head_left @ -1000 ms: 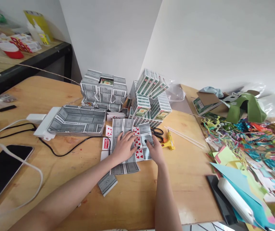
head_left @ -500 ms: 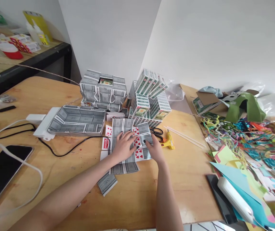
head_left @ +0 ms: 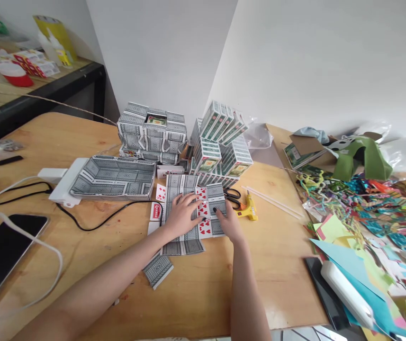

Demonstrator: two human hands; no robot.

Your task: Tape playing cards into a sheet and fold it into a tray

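A panel of joined playing cards (head_left: pixel 182 183) lies on the counter (head_left: pixel 203 293) at the centre of the frame, mostly patterned backs, with a strip of heart cards (head_left: pixel 204 228) down its right part. The left hand (head_left: pixel 183 218) rests across it with fingers spread, its grip released and pressing from above. The right hand (head_left: pixel 229 223) sets its thumb on the right-hand card section (head_left: pixel 216 191); its other fingers are partly hidden, so whether that grip pinches the edge cannot be told.

Uneven pressure could likely skew or crease the right section, or strain the joins. The black cable (head_left: pixel 131 204) reaches the panel's left edge and might snag it if pulled. The scissors (head_left: pixel 233 193) and yellow glue gun (head_left: pixel 249 208) sit just beyond the right hand, where a careless sweep could knock them; whether the gun is hot cannot be told. The stacked green-and-white card boxes (head_left: pixel 208 156) behind have tilted ones on top, which a bump could bring down.

Left of centre, the open card tray (head_left: pixel 112 166) shows patterned backs inside. Behind it, the card-covered box (head_left: pixel 153 142) has a top opening revealing a green pack (head_left: pixel 156 121). At upper right, a cardboard box (head_left: pixel 307 146) has pale blue material (head_left: pixel 311 134) at its top.
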